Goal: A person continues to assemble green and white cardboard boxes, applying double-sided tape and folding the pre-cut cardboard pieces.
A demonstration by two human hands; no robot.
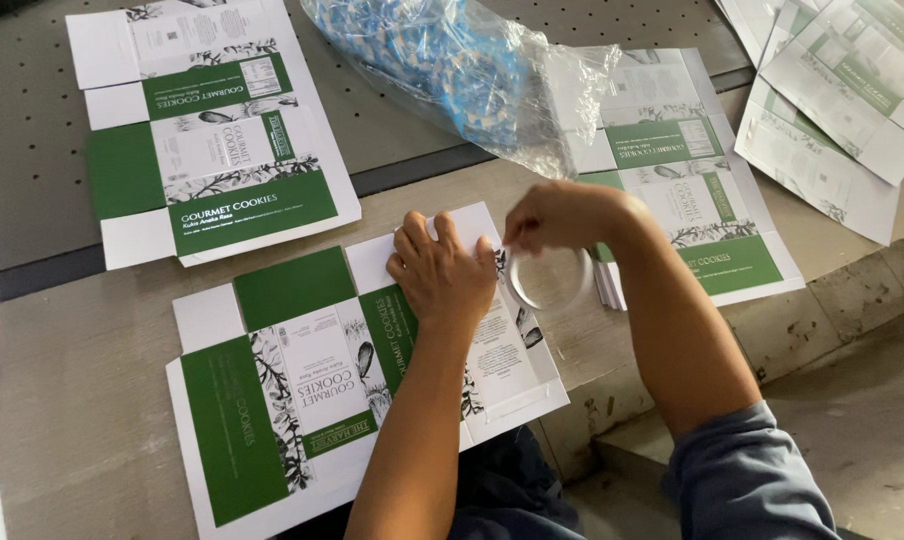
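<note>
Grey surface (92, 430) carrying flat green-and-white carton blanks, left hand (442, 270) pressing open-palmed on nearest carton blank (312, 390), right hand (557, 215) pinching clear tape roll (550, 280).

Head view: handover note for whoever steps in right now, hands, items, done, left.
Left hand: flat, pressing on the green-and-white flat carton blank at the table edge.
Right hand: pinch grip above the clear tape roll, beside the blank; whether tape is pulled out cannot be told.
Nearby: second blank upper left, another right, loose stack far right, plastic bag of blue-and-white pieces.
Done: blank laid flat. Left: it is still unfolded.
</note>
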